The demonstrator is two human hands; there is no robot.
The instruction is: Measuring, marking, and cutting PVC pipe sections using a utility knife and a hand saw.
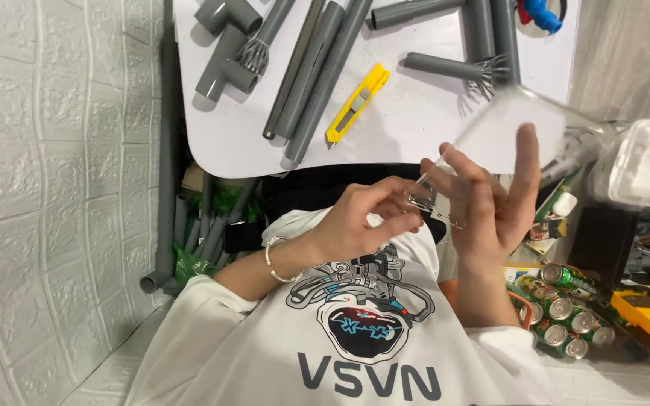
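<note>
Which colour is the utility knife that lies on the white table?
The utility knife is yellow, with a grey slider. The head view shows it.

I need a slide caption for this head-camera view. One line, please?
Left hand and right hand hold a clear plastic sheet near a white table with grey pipes.

Single head-worn view, aimed steeply down over the chest, hands [430,214] seen close at centre, white table [415,113] edge framed along the top, wall at left, floor clutter at right, no second view provided.
</note>
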